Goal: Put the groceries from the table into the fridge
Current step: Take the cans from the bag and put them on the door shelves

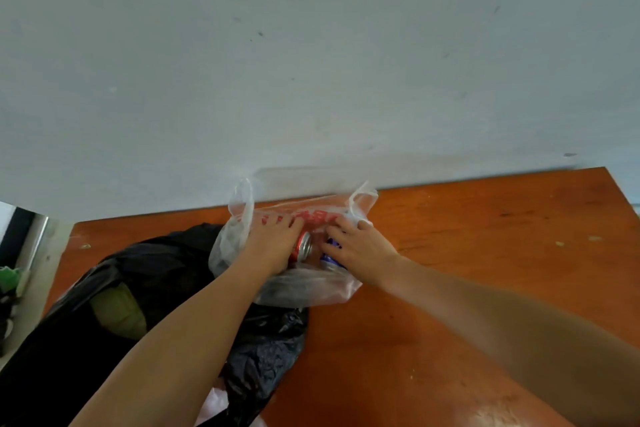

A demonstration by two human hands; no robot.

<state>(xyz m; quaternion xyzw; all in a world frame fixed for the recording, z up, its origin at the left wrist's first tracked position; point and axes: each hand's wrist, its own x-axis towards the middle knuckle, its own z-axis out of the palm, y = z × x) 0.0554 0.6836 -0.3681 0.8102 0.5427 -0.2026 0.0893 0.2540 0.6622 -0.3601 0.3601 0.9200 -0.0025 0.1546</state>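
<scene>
A clear plastic bag (311,291) with red print lies on the orange-brown table (467,253) near the wall. Both hands reach into its open mouth. My left hand (273,246) grips a red drink can (303,248) lying on its side, silver end towards me. My right hand (360,246) grips a blue and white can (330,258) beside it. Most of each can is hidden by fingers and plastic.
A large black plastic bag (156,270) lies left of the clear one, with something pale green (121,312) inside. A pale wall rises behind the table. Bare tabletop stretches to the right. Floor and dark objects show at the far left edge.
</scene>
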